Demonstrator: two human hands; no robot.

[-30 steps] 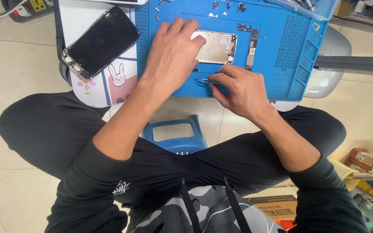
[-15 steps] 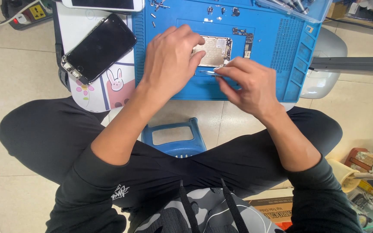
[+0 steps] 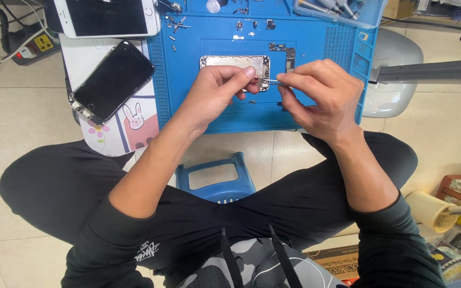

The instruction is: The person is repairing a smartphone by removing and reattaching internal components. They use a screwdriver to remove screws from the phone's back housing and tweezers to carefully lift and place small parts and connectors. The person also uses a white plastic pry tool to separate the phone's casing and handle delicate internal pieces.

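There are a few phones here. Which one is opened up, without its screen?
The silver phone shell in the middle of the blue mat, under both hands. The white phone and black screen panel lie dark-glass-up to its left.

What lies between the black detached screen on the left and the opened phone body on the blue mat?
In the head view, only the blue mat's ribbed left edge and bare surface separate the black screen from the phone body; loose screws lie further up.

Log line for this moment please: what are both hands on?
left hand: steadying opened silver phone shell | right hand: pinching thin metal tweezers, tip at shell | surface: blue rubber work mat
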